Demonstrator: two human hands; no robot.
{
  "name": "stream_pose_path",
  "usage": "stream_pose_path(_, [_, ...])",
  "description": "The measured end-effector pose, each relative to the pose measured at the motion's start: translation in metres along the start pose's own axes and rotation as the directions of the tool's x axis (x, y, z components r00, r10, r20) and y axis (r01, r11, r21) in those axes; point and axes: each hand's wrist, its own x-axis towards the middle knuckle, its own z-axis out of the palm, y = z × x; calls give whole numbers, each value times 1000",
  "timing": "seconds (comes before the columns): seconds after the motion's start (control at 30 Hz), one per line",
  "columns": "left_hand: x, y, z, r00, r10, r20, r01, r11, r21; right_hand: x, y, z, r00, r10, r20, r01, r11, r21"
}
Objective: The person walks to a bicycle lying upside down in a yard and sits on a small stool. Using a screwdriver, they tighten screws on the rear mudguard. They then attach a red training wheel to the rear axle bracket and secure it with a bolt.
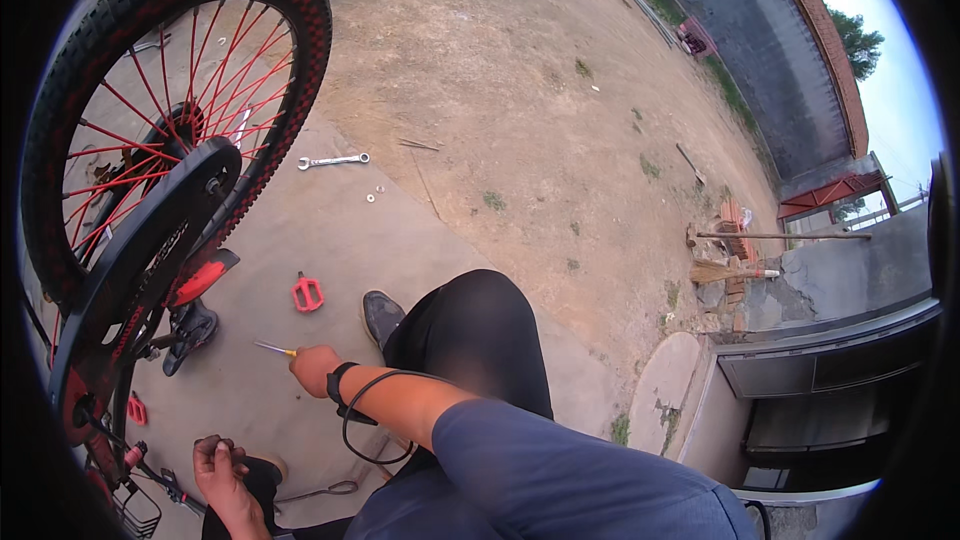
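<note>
My right hand (315, 370) is closed around a screwdriver (274, 349) with a yellow handle; its thin metal shaft points left toward the bicycle. Low in the view, my left hand (222, 480) has its fingers curled in and thumb pressed to them; whatever they hold, if anything, is hidden. To the left stands a bicycle with its wheel (185, 130) raised, black tyre and red spokes showing. A long black part (150, 260) runs down from the hub. The black saddle (190, 335) is near the ground. A red pedal (308, 293) lies beyond my right hand.
A combination wrench (333, 161) and small rings (371, 199) lie on the concrete. Another red pedal (137, 408) is by the bicycle. A looped metal rod (325, 490) rests near my legs. A broom (735, 273) and bricks (735, 245) are by the wall at right.
</note>
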Motion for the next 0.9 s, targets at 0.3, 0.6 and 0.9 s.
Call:
stream_pose_path(0.3, [11,-9,1,994,17,108,-20,999,25,-6,6,19,988,-30,149,30,1000,3])
stream_pose_path(0.6, [-22,64,41,993,-86,77,56,944,324,0,7,15,984,-17,179,6,998,62])
stream_pose_path(0.9, [-24,70,51,995,-44,95,6,931,364,2,10,17,980,-29,197,18,998,59])
